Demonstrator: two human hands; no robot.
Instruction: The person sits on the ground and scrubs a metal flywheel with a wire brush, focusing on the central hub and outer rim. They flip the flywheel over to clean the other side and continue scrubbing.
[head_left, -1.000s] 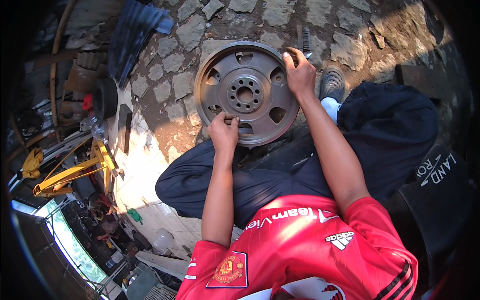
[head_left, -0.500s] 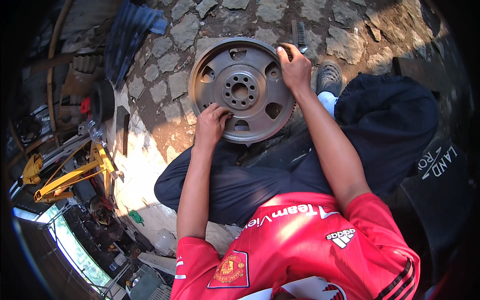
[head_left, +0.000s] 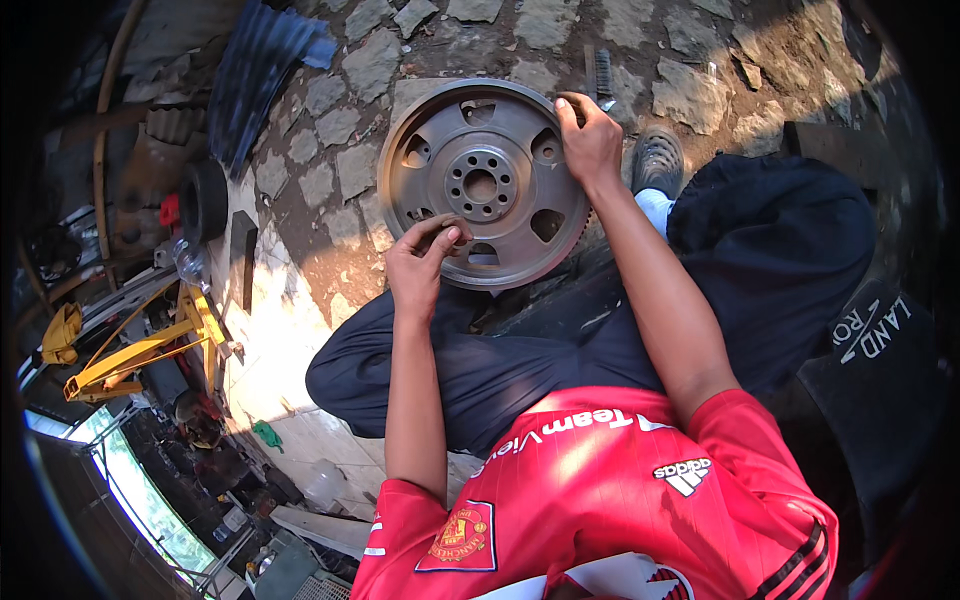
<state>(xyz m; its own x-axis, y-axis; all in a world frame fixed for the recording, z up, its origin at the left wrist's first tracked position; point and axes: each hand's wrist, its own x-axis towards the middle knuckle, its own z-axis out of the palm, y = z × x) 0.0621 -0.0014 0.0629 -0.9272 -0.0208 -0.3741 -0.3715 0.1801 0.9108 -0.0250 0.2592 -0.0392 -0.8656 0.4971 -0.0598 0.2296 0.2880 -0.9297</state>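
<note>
A round metal flywheel [head_left: 515, 240] with a toothed edge, a ring of bolt holes and several oval windows stands in front of my crossed-over dark trousers. My right hand [head_left: 592, 142] grips its upper right rim, thumb on the face and fingers curled behind the edge. Over the lower left of the face is my left hand [head_left: 422, 262], thumb and fingers pinched together near the hub. Whatever the pinch holds, if anything, is too small and hidden to make out.
A wire brush [head_left: 601, 72] lies on the stone paving beyond my right hand. My shoe [head_left: 657, 158] is right of the flywheel. At left are a yellow metal frame [head_left: 140, 358], a tire [head_left: 203, 202], a blue corrugated sheet [head_left: 258, 80] and a green rag [head_left: 267, 434].
My left hand has turned and shifted slightly right and toward the hub, its pinch still closed. The right hand keeps its hold on the rim, and the flywheel has barely moved.
</note>
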